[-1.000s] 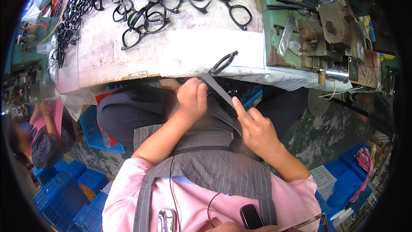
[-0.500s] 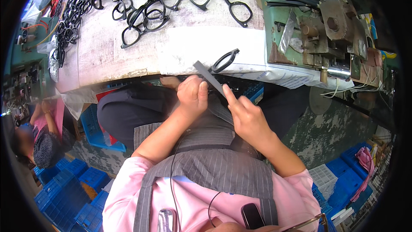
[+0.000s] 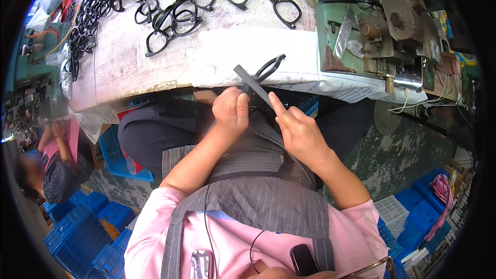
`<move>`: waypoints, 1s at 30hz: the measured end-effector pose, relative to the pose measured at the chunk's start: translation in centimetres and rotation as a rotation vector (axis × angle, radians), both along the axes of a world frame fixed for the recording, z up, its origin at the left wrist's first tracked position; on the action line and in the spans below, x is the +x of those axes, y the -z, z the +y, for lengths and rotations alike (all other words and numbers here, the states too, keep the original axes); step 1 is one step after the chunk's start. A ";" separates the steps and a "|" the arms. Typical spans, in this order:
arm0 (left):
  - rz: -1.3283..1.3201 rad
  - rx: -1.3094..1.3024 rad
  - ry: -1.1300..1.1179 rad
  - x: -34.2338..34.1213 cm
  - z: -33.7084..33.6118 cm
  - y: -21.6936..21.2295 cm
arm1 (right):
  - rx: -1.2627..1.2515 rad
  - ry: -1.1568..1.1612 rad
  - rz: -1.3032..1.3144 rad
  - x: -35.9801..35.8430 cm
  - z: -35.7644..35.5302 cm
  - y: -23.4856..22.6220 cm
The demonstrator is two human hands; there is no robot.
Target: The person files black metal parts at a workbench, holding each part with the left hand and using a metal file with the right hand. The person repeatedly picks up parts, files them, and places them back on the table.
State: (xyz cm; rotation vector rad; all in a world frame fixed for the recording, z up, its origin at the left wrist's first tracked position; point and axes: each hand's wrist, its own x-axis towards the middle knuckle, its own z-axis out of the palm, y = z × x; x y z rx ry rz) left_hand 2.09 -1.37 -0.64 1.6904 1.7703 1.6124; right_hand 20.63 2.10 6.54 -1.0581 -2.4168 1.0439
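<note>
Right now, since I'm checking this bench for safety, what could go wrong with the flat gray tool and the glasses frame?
The flat gray tool, held by the right hand, lies close to the bare left hand, so a slip might scrape it. The black glasses frame sticks out beyond the left hand, so it could twist or flex under pressure.

R fingers (image 3: pixel 277 105) hold 1 gray bar (image 3: pixel 253 82); L fingers (image 3: pixel 242 106), 1 blk frame (image 3: pixel 281 58).

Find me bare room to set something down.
Bare: the white sheet between the black frames and the gray bar; also the tabletop left of that sheet. Crowded: the tabletop's far and left edges, and the green bench at right.
</note>
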 end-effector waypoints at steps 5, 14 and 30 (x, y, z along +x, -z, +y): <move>0.057 0.073 0.041 -0.2 0.3 0.1 | -0.048 -0.017 -0.019 1.6 -1.0 -1.2; 0.103 0.048 0.033 -0.4 0.3 -0.1 | -0.023 0.018 -0.011 0.1 0.0 -0.1; 0.097 0.067 0.032 -0.1 0.3 0.4 | -0.086 0.032 0.032 1.7 -1.4 -1.2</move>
